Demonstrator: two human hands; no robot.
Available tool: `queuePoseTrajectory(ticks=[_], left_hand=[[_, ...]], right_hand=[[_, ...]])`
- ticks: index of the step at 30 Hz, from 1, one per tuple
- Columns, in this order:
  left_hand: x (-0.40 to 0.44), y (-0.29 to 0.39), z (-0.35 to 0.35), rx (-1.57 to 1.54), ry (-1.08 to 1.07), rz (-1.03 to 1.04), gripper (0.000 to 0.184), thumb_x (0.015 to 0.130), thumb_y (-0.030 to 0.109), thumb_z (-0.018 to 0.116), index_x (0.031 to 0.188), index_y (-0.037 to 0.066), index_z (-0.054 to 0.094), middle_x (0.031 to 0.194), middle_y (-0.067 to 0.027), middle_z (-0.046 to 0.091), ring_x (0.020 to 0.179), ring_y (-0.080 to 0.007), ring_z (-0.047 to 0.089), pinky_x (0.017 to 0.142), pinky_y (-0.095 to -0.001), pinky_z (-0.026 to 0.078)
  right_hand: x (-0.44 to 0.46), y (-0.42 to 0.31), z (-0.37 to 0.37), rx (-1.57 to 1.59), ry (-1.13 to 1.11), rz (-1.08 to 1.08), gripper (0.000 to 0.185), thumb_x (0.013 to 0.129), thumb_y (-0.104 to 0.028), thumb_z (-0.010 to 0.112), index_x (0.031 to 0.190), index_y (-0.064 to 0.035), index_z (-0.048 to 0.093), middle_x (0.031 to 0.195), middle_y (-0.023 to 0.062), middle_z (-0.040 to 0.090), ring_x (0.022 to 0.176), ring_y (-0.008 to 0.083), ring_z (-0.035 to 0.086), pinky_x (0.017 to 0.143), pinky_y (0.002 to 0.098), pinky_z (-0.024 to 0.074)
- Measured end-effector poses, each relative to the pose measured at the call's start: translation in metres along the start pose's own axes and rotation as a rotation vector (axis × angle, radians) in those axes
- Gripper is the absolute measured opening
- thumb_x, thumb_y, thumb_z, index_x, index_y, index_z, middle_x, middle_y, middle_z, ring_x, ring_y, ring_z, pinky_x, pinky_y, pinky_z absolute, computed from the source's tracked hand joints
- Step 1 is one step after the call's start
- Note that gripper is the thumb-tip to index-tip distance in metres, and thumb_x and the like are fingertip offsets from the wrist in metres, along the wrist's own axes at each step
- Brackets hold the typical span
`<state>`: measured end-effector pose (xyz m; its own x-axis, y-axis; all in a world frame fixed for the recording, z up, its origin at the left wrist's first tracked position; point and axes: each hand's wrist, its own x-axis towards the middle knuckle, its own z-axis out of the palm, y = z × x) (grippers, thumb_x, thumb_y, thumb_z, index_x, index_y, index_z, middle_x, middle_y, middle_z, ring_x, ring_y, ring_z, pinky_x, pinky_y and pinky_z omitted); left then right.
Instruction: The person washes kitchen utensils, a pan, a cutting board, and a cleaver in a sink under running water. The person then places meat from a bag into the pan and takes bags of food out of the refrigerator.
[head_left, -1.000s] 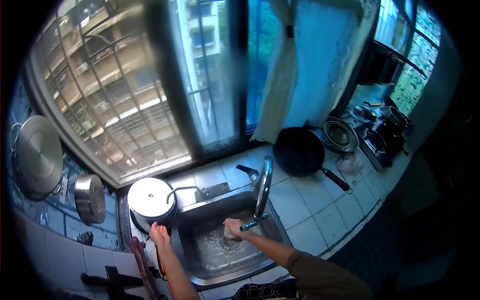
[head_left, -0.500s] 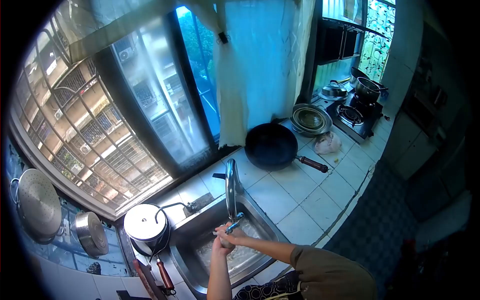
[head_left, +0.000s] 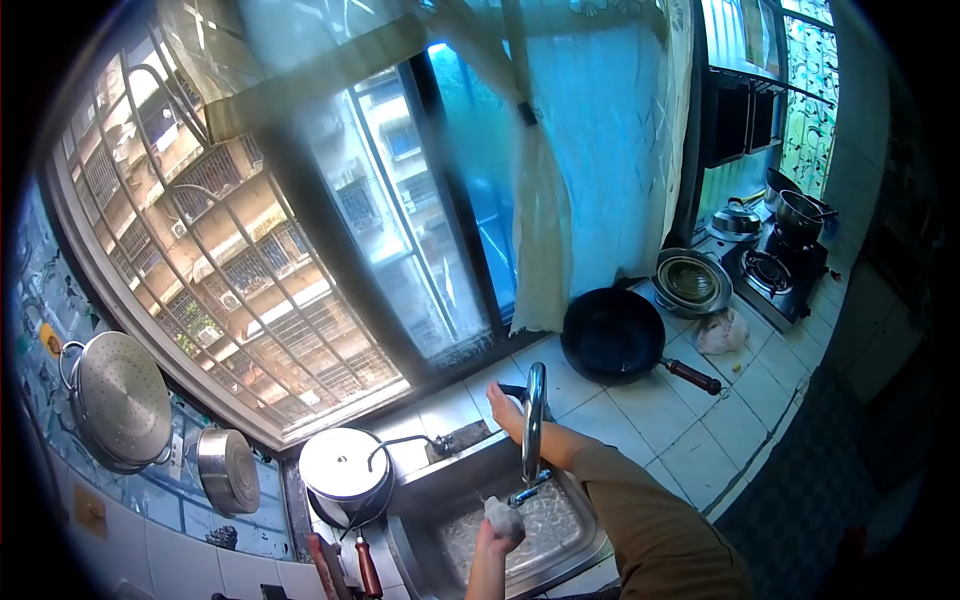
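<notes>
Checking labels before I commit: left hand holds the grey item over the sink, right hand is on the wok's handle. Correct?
One error: the head view shows the right hand at the tap's lever. The left hand does hold the grey item over the sink.

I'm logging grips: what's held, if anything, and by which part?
The left hand holds a pale grey wad by its near side; the right hand is at the tap lever, grip unclear.

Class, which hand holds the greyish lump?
The left hand, with the greyish lump over the sink; the right hand is apart from it, by the tap.
</notes>
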<state>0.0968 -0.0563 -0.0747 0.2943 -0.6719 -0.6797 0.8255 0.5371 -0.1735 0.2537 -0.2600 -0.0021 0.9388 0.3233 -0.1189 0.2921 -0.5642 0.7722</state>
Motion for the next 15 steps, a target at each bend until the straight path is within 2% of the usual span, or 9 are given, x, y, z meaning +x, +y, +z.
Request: queuePoseTrajectory(ticks=[1, 2, 3, 5, 7, 8, 10, 13, 15], left_hand=[[-0.005, -0.001, 0.001, -0.037, -0.100, -0.072, 0.024, 0.079, 0.037, 0.054, 0.068, 0.015, 0.055, 0.062, -0.0003, 0.055, 0.055, -0.0168, 0.055, 0.050, -0.0307, 0.046], [-0.009, -0.004, 0.003, -0.075, -0.197, -0.152, 0.024, 0.079, 0.036, 0.055, 0.067, 0.015, 0.054, 0.060, 0.0001, 0.054, 0.054, -0.0158, 0.054, 0.050, -0.0301, 0.046], [-0.013, -0.005, 0.004, -0.145, -0.163, -0.134, 0.026, 0.079, 0.035, 0.055, 0.062, 0.015, 0.052, 0.057, 0.0009, 0.053, 0.050, -0.0141, 0.052, 0.047, -0.0290, 0.045], [-0.026, -0.013, 0.015, -0.017, -0.008, 0.023, 0.028, 0.078, 0.037, 0.055, 0.060, 0.016, 0.052, 0.056, 0.0025, 0.053, 0.046, -0.0137, 0.050, 0.043, -0.0277, 0.043], [-0.033, -0.012, 0.014, -0.034, 0.000, 0.037, 0.029, 0.077, 0.040, 0.057, 0.060, 0.018, 0.054, 0.055, 0.0040, 0.052, 0.045, -0.0130, 0.050, 0.041, -0.0266, 0.040], [-0.046, -0.023, 0.035, 0.005, 0.111, 0.087, 0.031, 0.076, 0.043, 0.058, 0.058, 0.018, 0.053, 0.053, 0.0053, 0.051, 0.044, -0.0118, 0.049, 0.040, -0.0256, 0.038], [-0.039, -0.010, 0.019, -0.111, 0.008, -0.003, 0.032, 0.072, 0.046, 0.061, 0.060, 0.017, 0.055, 0.051, 0.0058, 0.053, 0.041, -0.0122, 0.051, 0.040, -0.0239, 0.041], [-0.042, -0.007, 0.016, -0.098, -0.064, -0.055, 0.031, 0.075, 0.045, 0.057, 0.063, 0.017, 0.055, 0.054, 0.0048, 0.053, 0.047, -0.0133, 0.052, 0.044, -0.0268, 0.041], [-0.037, -0.002, 0.003, -0.015, -0.017, -0.001, 0.029, 0.076, 0.044, 0.054, 0.065, 0.017, 0.055, 0.056, 0.0043, 0.053, 0.051, -0.0142, 0.052, 0.047, -0.0287, 0.041]], right_hand=[[0.012, -0.015, 0.014, 0.060, 0.106, 0.170, 0.030, 0.079, -0.019, 0.048, 0.098, -0.0024, 0.063, 0.106, 0.0175, 0.053, 0.109, 0.0363, 0.038, 0.090, 0.0531, 0.0289], [0.010, -0.011, 0.004, -0.052, 0.032, 0.134, 0.029, 0.077, -0.017, 0.048, 0.095, -0.0001, 0.063, 0.103, 0.0185, 0.053, 0.108, 0.0358, 0.039, 0.090, 0.0534, 0.0296], [0.006, -0.011, -0.007, -0.062, 0.016, 0.240, 0.029, 0.077, -0.017, 0.048, 0.095, 0.0003, 0.063, 0.103, 0.0170, 0.054, 0.108, 0.0349, 0.039, 0.091, 0.0519, 0.0291], [-0.003, -0.004, -0.005, -0.059, -0.028, 0.382, 0.029, 0.077, -0.016, 0.048, 0.096, 0.0006, 0.063, 0.103, 0.0152, 0.054, 0.108, 0.0338, 0.040, 0.092, 0.0499, 0.0285], [-0.005, 0.003, 0.001, -0.039, -0.013, 0.374, 0.029, 0.077, -0.017, 0.048, 0.096, 0.0005, 0.063, 0.102, 0.0146, 0.055, 0.108, 0.0333, 0.040, 0.092, 0.0490, 0.0282], [-0.008, 0.004, 0.003, -0.034, -0.014, 0.380, 0.029, 0.077, -0.017, 0.048, 0.096, 0.0004, 0.062, 0.102, 0.0143, 0.055, 0.108, 0.0330, 0.040, 0.092, 0.0486, 0.0280], [-0.009, 0.000, 0.004, -0.052, -0.003, 0.370, 0.030, 0.076, -0.017, 0.048, 0.096, 0.0002, 0.062, 0.102, 0.0137, 0.055, 0.108, 0.0324, 0.040, 0.093, 0.0477, 0.0277], [-0.011, -0.007, 0.004, -0.077, 0.010, 0.356, 0.030, 0.076, -0.018, 0.049, 0.096, -0.0001, 0.062, 0.101, 0.0128, 0.056, 0.109, 0.0316, 0.040, 0.093, 0.0463, 0.0273], [-0.011, -0.014, 0.009, -0.101, 0.028, 0.356, 0.031, 0.075, -0.019, 0.049, 0.096, -0.0003, 0.062, 0.101, 0.0122, 0.056, 0.109, 0.0310, 0.040, 0.094, 0.0454, 0.0269]])
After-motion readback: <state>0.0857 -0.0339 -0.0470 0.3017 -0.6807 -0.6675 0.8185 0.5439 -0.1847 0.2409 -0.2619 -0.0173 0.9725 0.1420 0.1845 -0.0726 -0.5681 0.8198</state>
